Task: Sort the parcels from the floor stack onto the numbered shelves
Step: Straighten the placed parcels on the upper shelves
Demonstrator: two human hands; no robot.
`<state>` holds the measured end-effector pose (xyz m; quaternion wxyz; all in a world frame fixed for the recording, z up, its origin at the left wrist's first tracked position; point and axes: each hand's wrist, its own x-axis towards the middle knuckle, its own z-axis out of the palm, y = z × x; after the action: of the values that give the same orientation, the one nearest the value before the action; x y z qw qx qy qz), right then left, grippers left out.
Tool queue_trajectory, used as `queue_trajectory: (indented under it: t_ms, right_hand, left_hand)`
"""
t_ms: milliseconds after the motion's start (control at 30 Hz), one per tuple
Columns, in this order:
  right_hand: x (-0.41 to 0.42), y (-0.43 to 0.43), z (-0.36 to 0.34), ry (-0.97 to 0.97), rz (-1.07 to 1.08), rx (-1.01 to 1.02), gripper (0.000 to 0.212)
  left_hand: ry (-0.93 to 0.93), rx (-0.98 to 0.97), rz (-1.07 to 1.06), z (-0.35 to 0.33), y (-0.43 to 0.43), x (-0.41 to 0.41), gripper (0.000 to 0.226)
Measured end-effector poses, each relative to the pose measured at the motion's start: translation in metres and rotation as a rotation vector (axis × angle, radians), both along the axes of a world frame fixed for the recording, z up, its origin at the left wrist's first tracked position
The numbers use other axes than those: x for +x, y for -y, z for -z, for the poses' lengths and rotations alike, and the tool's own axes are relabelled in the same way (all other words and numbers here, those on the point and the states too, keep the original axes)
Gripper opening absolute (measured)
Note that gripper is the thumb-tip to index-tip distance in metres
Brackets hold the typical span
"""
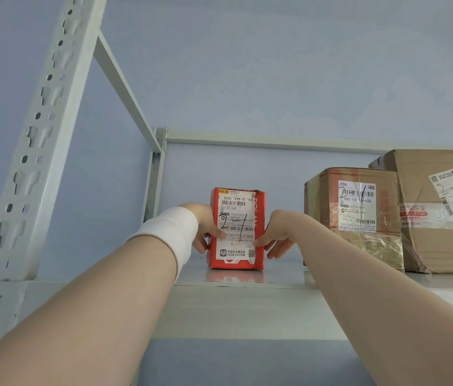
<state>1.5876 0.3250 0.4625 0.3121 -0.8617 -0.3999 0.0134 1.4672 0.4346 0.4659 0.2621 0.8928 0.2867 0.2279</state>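
Head view: the red box (pixel 236 229) stands upright on the shelf (pixel 247 307), left of a brown box (pixel 356 215). The left hand (pixel 205 227) and right hand (pixel 278 232) pinch the red box's sides, thumbs on its label. This looks like the placing step; next, probably letting go without tipping it.

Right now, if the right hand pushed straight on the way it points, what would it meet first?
The red parcel: the right hand points left and inward at it, thumb resting on its label. Past the parcel only the blue wall shows, at unclear depth.
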Motion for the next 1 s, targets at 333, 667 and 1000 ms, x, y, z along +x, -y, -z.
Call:
queue_trajectory:
  t_ms: [333, 667, 1000]
  right_hand:
    - [0.004, -0.009, 0.0, 0.026, 0.012, -0.031, 0.043]
    - [0.011, -0.018, 0.001, 0.073, 0.03, -0.033, 0.032]
    - [0.012, -0.017, 0.004, 0.052, 0.017, -0.046, 0.042]
  left_hand:
    - [0.01, 0.016, -0.019, -0.001, -0.011, 0.003, 0.044]
    - [-0.006, 0.053, -0.03, 0.0, -0.022, 0.012, 0.041]
    - [-0.009, 0.161, -0.067, 0.005, -0.026, 0.015, 0.04]
